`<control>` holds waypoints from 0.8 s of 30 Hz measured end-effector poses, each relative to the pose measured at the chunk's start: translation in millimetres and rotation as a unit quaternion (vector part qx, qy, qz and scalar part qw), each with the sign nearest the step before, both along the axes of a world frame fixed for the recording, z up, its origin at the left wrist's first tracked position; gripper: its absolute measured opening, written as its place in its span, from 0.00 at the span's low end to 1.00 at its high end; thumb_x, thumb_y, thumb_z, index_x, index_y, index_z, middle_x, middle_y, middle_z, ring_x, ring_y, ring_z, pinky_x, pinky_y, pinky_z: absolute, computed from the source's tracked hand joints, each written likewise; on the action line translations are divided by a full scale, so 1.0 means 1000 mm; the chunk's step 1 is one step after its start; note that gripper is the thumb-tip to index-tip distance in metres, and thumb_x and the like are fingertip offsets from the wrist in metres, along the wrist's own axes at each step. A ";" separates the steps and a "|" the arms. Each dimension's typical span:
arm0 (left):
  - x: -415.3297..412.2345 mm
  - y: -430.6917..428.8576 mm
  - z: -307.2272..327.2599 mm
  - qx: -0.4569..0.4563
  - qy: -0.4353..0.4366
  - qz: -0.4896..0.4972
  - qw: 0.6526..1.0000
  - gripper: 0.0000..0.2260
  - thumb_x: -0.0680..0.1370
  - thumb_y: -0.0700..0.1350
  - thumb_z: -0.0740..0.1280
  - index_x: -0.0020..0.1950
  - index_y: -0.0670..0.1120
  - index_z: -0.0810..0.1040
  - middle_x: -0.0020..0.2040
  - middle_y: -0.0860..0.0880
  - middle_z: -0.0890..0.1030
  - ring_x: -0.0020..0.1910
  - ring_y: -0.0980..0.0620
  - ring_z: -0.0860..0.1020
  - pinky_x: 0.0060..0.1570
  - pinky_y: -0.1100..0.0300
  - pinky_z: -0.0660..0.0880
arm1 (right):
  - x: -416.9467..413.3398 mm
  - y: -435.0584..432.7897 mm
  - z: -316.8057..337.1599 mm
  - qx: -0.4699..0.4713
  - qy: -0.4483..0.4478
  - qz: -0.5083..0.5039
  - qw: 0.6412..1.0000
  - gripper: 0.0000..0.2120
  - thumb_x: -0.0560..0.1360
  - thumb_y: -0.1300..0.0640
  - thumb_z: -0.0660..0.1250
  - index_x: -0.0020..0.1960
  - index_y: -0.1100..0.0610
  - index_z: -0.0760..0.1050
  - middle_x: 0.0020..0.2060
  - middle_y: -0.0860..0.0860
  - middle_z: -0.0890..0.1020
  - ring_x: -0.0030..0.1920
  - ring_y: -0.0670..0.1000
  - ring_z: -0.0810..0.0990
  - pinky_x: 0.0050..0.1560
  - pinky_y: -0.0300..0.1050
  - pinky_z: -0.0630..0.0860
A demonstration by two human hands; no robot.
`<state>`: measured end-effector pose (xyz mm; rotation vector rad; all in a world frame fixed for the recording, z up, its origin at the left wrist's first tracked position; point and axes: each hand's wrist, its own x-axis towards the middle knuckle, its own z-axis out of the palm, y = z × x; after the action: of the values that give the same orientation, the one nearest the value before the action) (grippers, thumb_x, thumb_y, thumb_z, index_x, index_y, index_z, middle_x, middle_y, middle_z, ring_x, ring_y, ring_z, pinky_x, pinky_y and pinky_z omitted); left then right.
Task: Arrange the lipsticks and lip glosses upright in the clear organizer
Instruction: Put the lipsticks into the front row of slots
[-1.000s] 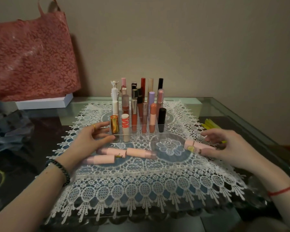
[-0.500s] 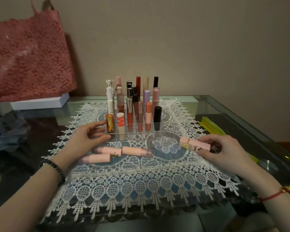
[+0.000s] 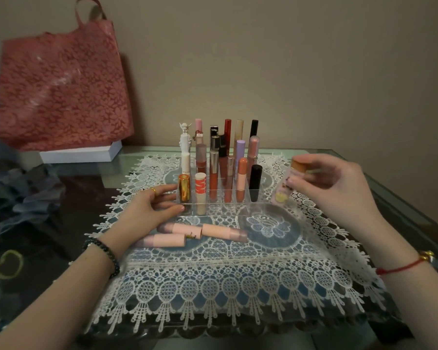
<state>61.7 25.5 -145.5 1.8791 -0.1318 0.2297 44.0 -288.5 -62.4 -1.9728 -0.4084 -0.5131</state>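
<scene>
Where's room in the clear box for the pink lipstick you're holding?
The organizer's front row is bare from the red-and-white tube to its right wall. The back rows are packed. The lace mat in front of the three lying pink tubes is bare too.

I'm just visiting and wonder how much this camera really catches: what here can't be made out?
Head view: print on the pink lipstick is blurred, and the right hand gripping it covers part.
Head view: front dividers of the clear organizer barely show, so free slots cannot be counted.
Head view: lower parts of the back-row tubes hide behind the front tubes.
Head view: contents of the red bag are hidden by its own side.
</scene>
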 end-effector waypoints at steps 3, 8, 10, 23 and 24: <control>0.000 0.000 0.000 0.003 0.006 0.000 1.000 0.20 0.68 0.41 0.73 0.53 0.60 0.75 0.50 0.55 0.82 0.48 0.60 0.81 0.45 0.67 0.77 | 0.007 0.025 0.012 0.007 -0.022 0.020 1.000 0.15 0.66 0.60 0.74 0.49 0.46 0.77 0.43 0.41 0.82 0.40 0.40 0.81 0.42 0.30 0.77; -0.001 -0.001 0.001 0.002 0.003 0.002 1.000 0.20 0.68 0.40 0.73 0.51 0.62 0.74 0.50 0.55 0.81 0.47 0.62 0.80 0.44 0.68 0.77 | 0.020 0.064 0.017 -0.006 -0.020 0.054 0.998 0.15 0.68 0.60 0.72 0.48 0.43 0.74 0.42 0.38 0.79 0.42 0.39 0.79 0.40 0.28 0.75; -0.001 -0.001 0.000 -0.004 0.006 0.002 1.000 0.20 0.68 0.40 0.73 0.51 0.62 0.74 0.50 0.54 0.81 0.47 0.61 0.80 0.46 0.66 0.77 | 0.024 0.077 0.014 -0.008 -0.015 0.061 0.998 0.16 0.68 0.60 0.72 0.49 0.43 0.74 0.43 0.38 0.79 0.43 0.39 0.79 0.39 0.26 0.74; -0.002 -0.003 0.001 -0.036 0.023 0.002 0.999 0.20 0.68 0.39 0.73 0.54 0.58 0.74 0.51 0.54 0.81 0.46 0.60 0.81 0.42 0.69 0.77 | 0.039 0.103 -0.026 -0.038 0.014 0.066 0.997 0.17 0.69 0.60 0.69 0.56 0.47 0.74 0.46 0.39 0.78 0.47 0.39 0.76 0.44 0.31 0.73; -0.002 -0.003 0.001 -0.036 0.024 0.003 0.999 0.20 0.68 0.39 0.73 0.54 0.57 0.74 0.52 0.53 0.81 0.46 0.60 0.81 0.43 0.68 0.77 | 0.039 0.104 -0.028 -0.041 0.015 0.065 0.997 0.17 0.70 0.60 0.69 0.56 0.47 0.74 0.45 0.38 0.77 0.46 0.38 0.76 0.42 0.30 0.72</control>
<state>59.9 22.8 -144.5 1.8121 -0.0850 0.1913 83.4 -184.5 -90.7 -2.0140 -0.5419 -0.3899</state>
